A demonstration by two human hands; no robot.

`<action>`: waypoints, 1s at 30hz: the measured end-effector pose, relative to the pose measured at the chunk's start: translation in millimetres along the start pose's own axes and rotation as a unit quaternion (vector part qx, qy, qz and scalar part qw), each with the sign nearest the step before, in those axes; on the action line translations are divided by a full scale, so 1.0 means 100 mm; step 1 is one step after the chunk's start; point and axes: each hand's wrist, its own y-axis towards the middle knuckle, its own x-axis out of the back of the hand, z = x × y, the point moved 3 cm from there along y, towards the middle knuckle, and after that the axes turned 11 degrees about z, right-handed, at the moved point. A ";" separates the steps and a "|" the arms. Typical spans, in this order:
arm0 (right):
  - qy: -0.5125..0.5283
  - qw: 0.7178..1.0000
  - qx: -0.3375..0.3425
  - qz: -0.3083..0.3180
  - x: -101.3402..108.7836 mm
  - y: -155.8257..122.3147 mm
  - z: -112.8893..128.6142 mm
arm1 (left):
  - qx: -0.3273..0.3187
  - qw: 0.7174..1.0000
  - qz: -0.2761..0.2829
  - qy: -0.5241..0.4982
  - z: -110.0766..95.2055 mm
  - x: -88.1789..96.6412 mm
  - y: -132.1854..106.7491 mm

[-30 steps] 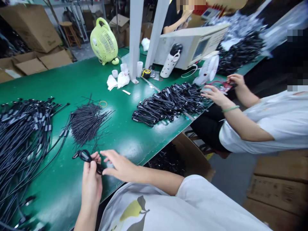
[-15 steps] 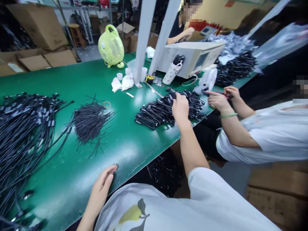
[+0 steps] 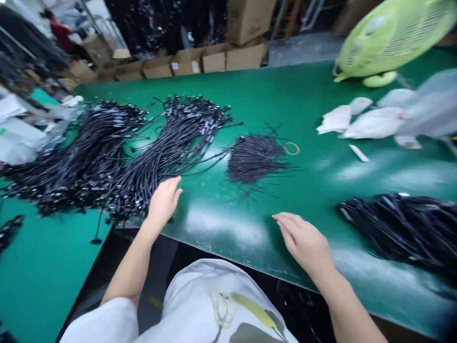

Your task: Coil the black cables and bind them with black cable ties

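My left hand (image 3: 163, 202) rests open at the near end of a large pile of long black cables (image 3: 143, 147) on the green table (image 3: 321, 76), its fingers touching the cable ends. My right hand (image 3: 303, 240) hovers open and empty over bare green surface near the table's front edge. Between the two hands and further back lies a small heap of thin black ties (image 3: 255, 157) with a yellow rubber band (image 3: 292, 148) beside it. A pile of bundled black cables (image 3: 403, 228) lies to the right of my right hand.
A light green fan (image 3: 389, 33) stands at the back right, with white cloths and cups (image 3: 371, 119) in front of it. Cardboard boxes (image 3: 214, 59) line the floor behind the table. Plastic bags (image 3: 21, 128) lie at the far left. A gap separates this table from another green surface (image 3: 35, 271).
The view has swung left. My right hand came back from the bundled cable pile to the table's front edge, and my left hand moved onto the long cable pile. The looped cable held a second ago is gone from my hands.
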 end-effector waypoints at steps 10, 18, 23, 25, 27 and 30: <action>-0.037 0.990 0.130 0.050 -0.40 0.26 0.27 | 0.215 0.954 0.024 0.209 1.07 0.80 0.52; 0.076 0.990 0.070 0.099 -0.31 0.39 0.36 | 0.104 0.991 -0.047 0.072 0.43 1.29 0.18; 0.230 0.970 0.073 0.017 -0.04 1.22 0.86 | -0.147 0.985 0.093 0.005 -0.66 1.09 -0.51; 0.250 0.959 0.129 0.028 -0.02 1.65 1.10 | -0.182 0.974 0.132 -0.005 -0.78 1.02 -0.71; 0.263 0.936 0.205 0.111 -0.02 1.98 1.29 | -0.162 0.978 0.127 -0.021 -0.70 1.05 -0.85; 0.289 0.920 0.228 0.133 0.08 2.15 1.44 | -0.086 0.994 0.059 -0.037 -0.40 1.22 -1.02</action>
